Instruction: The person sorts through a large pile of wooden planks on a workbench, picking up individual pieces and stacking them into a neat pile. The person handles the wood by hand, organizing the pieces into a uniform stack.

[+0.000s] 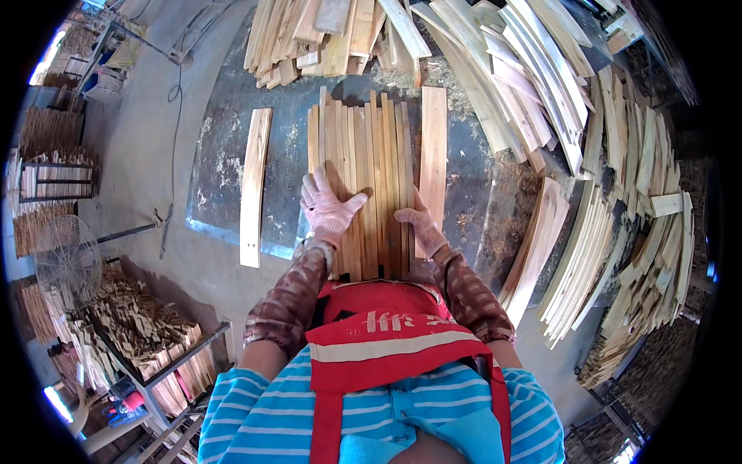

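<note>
Dusty and scuffed, the dark metal worktable [224,131] was the ground for everything you had before you, and at its middle lay the bundle of wooden slats [367,162], thin pale strips set side by side on edge and running away from you. Such slats looked light singly, stiff along their length and rough rather than slick, though as a loose pack they would likely splay or slide apart; gripping the pack from both flanks near its close end seemed the surest hold. Your left hand [328,207], gloved in a pale knit, lay flat and spread on top of the slats, pressing, not clenched. Your right hand [421,224], gloved likewise, cupped the bundle's right flank, fingers bent against it. Both forearms came up from your chest, elbows bent. Touching the bundle's right side lay a wider plank [433,147]; well to its left lay a single curved board [254,185]; beyond it and to its right rose heaps of offcut boards [533,85].
</note>
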`<state>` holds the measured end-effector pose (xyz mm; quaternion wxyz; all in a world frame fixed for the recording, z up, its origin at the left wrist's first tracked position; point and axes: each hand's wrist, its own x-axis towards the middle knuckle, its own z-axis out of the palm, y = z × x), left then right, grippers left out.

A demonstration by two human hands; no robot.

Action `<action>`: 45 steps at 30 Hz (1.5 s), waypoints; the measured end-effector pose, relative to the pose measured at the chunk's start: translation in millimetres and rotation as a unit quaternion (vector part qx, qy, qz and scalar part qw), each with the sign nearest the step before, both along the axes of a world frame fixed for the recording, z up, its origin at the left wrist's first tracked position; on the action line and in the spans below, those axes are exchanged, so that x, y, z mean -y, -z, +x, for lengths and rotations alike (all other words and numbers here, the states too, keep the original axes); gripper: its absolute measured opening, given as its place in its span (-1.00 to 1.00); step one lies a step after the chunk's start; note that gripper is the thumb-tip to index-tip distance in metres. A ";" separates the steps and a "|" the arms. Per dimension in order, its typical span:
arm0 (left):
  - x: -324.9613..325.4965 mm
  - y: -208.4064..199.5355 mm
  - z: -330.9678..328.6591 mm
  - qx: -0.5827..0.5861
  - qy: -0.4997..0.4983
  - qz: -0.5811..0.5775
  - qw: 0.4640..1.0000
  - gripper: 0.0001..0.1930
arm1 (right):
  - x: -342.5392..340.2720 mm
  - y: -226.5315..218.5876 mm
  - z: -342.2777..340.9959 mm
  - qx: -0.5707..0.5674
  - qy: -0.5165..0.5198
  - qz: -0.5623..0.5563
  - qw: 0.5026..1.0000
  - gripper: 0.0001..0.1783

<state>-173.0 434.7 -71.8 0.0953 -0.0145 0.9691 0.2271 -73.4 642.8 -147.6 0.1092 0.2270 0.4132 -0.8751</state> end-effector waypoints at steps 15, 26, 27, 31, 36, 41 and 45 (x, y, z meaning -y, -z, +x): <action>-23.9 -15.3 -2.6 0.124 0.002 -0.138 0.983 0.33 | 10.8 -15.1 1.7 0.014 0.028 0.004 1.000 0.10; 45.5 -2.3 4.2 0.039 -0.045 0.199 0.978 0.08 | -25.5 -63.6 9.9 -0.045 0.033 0.041 0.998 -0.03; 45.6 -7.7 14.1 0.055 -0.043 0.315 0.947 0.07 | -19.8 -79.2 7.5 -0.046 0.029 0.051 0.997 0.01; 22.2 -87.2 58.9 0.166 -0.011 0.552 0.817 0.07 | 42.0 -149.8 -2.8 -0.089 -0.082 0.104 0.987 0.13; 90.8 -112.1 105.9 0.183 -0.177 0.604 0.755 -0.19 | 116.6 -183.9 -15.1 -0.394 -0.288 0.364 0.793 0.17; 186.8 -103.9 184.2 0.040 -0.324 0.676 0.661 -0.40 | 173.1 -183.6 3.9 -0.524 -0.419 0.395 0.627 0.03; 230.8 -66.0 259.7 -0.050 -0.472 0.665 0.577 -0.65 | 179.8 -148.6 17.7 -0.553 -0.395 0.432 0.594 -0.23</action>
